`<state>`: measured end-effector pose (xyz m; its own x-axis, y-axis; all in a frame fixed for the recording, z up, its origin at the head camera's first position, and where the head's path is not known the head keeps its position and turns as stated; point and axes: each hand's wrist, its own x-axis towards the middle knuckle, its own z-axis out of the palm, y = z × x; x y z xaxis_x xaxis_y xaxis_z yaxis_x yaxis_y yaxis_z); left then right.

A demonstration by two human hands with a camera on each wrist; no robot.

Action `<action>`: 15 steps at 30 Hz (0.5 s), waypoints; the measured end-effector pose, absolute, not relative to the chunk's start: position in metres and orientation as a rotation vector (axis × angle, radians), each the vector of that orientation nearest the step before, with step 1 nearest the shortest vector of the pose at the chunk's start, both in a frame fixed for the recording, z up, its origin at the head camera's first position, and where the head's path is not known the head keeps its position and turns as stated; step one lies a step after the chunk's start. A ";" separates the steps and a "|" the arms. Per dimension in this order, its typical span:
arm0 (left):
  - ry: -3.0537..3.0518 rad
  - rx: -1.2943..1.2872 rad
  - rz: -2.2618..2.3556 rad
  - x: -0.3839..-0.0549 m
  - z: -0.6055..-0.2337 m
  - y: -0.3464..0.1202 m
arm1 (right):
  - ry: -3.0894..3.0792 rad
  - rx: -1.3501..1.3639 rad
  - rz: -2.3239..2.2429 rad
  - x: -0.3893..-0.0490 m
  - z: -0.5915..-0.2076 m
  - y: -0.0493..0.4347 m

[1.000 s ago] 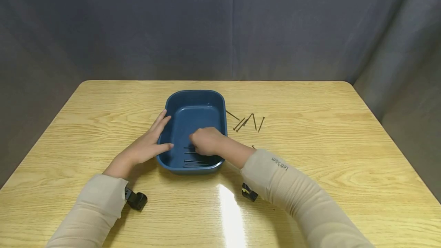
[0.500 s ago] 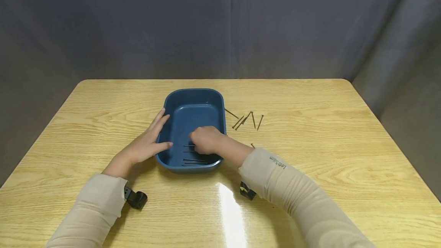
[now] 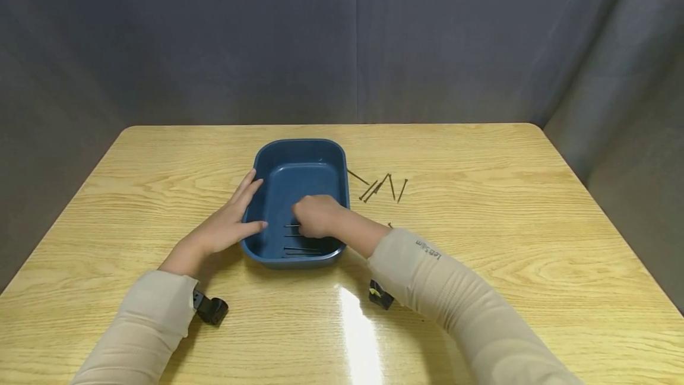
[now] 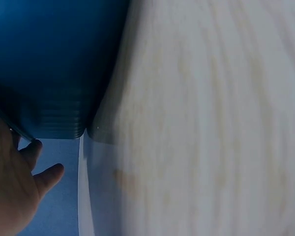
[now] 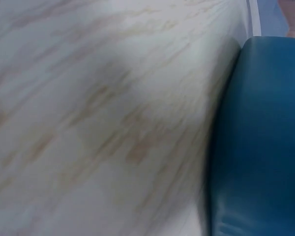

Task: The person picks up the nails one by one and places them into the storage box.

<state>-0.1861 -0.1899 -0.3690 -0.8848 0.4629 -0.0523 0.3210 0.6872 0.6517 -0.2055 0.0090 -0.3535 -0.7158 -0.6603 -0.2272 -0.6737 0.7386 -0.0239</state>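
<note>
A deep blue rectangular bin (image 3: 304, 263) stands on the table. My left hand (image 3: 227, 227) rests at its left rim, fingers straight and spread, the thumb reaching over the inside. In the left wrist view, part of the left hand (image 4: 12, 182) shows at the bin's edge. My right hand (image 3: 319, 217) is down inside the bin, its fingers curled. A thin dark nail (image 3: 291, 226) runs from under it, pinched by fingertips that are hidden. Just nearer lies another nail (image 3: 291, 235), partly covered by the hand. Several more nails (image 3: 301, 248) lie side by side along the bin's near end.
To the right of the bin several loose nails (image 3: 374, 190) lie scattered on the wooden table (image 3: 507, 212). One more nail (image 3: 390, 225) shows behind the right sleeve. A grey curtain (image 3: 240, 40) hangs behind the table.
The right hand shifts very slightly left inside the bin, and the nail under it shifts a little too. The left hand keeps its place at the rim.
</note>
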 end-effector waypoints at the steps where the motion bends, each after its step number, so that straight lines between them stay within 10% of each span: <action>1: 2.684 0.633 0.978 -0.186 -0.369 -0.190 | 2.720 -1.060 0.083 -0.205 -0.353 0.008; 15: 2.684 0.623 0.990 -0.185 -0.368 -0.189 | 2.689 -1.136 -0.332 -0.196 -0.334 0.027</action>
<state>-0.1850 -0.1891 -0.3682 -0.8878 0.4573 -0.0521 0.3138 0.6843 0.6582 -0.1956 0.0271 -0.3340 -0.6834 -0.7233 -0.0989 -0.6774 0.6788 -0.2833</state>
